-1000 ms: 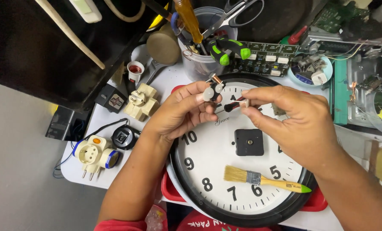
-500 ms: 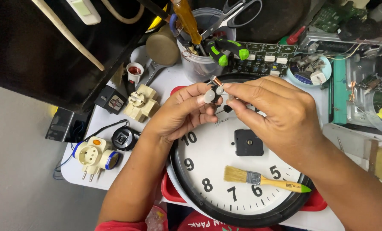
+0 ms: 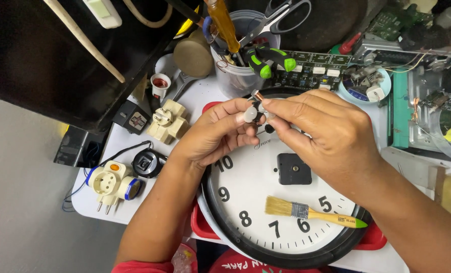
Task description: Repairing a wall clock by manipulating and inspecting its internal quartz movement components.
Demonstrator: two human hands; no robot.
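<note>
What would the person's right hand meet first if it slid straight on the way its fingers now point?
The right hand points toward the left hand, their fingertips already meeting on the small clock part. So that part, then the left fingers; depth is hard to judge.

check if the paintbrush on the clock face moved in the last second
No. The paintbrush lies in the same spot on the clock face, its bristles just above the 7 and its green tip past the 5.

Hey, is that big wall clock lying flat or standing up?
Flat. The wall clock lies face up on the table, with a paintbrush resting across its dial and both hands working above it.
</note>
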